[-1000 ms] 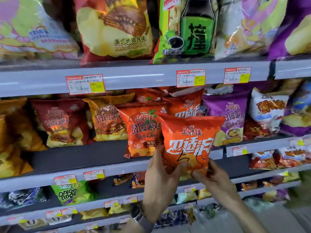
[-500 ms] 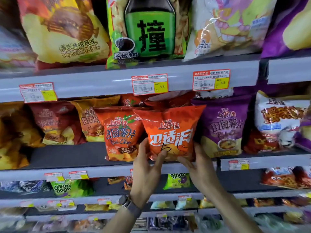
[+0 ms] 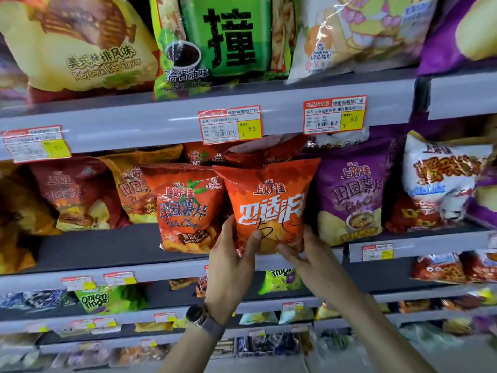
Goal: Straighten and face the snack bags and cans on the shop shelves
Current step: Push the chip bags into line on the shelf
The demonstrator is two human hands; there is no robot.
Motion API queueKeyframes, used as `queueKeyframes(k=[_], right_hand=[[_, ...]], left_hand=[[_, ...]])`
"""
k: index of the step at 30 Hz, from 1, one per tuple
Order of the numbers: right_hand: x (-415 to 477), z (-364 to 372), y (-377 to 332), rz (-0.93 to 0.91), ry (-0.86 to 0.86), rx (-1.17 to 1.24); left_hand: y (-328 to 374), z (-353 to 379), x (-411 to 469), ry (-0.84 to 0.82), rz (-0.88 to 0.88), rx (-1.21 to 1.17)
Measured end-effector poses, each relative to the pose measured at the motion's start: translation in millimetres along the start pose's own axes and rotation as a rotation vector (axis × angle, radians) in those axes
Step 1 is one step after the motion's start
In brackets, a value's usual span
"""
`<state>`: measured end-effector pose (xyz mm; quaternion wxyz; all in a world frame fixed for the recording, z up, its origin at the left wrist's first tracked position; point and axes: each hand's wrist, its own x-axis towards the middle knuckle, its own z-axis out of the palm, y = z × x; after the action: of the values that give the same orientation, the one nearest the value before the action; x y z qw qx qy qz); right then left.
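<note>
The left hand (image 3: pixel 231 261) and right hand (image 3: pixel 309 255) pinch the 2 bottom corners of the upright orange bag (image 3: pixel 269 208), which rises straight above their fingers.

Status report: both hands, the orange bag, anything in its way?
Left hand, right hand both grip orange bag by its bottom corners. Bag upright, label out, at shelf front. Tight slot: overlaps tomato chips bag, purple bag close on other side.
</note>
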<state>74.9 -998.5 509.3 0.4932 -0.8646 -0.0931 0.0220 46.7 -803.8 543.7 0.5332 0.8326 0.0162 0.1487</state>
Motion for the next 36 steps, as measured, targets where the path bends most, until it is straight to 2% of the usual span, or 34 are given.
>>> queueKeyframes(k=[4,9,13,16,19,22,27,36], right_hand=[[-3,1,-11,0.021,0.069,-0.023],[-6,7,-23,0.019,0.193,-0.072],[-10,12,-26,0.060,0.221,-0.083],[-8,13,-28,0.077,0.229,-0.095],[-9,13,-34,0.079,0.224,-0.098],[-11,14,-36,0.065,0.238,-0.078],[-13,12,-36,0.048,0.194,-0.133],[-13,6,-37,0.045,0.185,-0.149]], left_hand=[[-7,-3,8,-0.060,-0.020,-0.034],[-15,-14,17,-0.124,0.041,-0.050],[-20,-25,5,-0.154,0.075,-0.049],[-21,-35,8,-0.147,0.091,0.037],[-25,-39,14,-0.308,0.003,0.088],[-29,-37,15,-0.418,0.023,0.143],[-34,-38,15,-0.421,0.060,0.259],[-43,-34,14,-0.396,0.165,0.256]])
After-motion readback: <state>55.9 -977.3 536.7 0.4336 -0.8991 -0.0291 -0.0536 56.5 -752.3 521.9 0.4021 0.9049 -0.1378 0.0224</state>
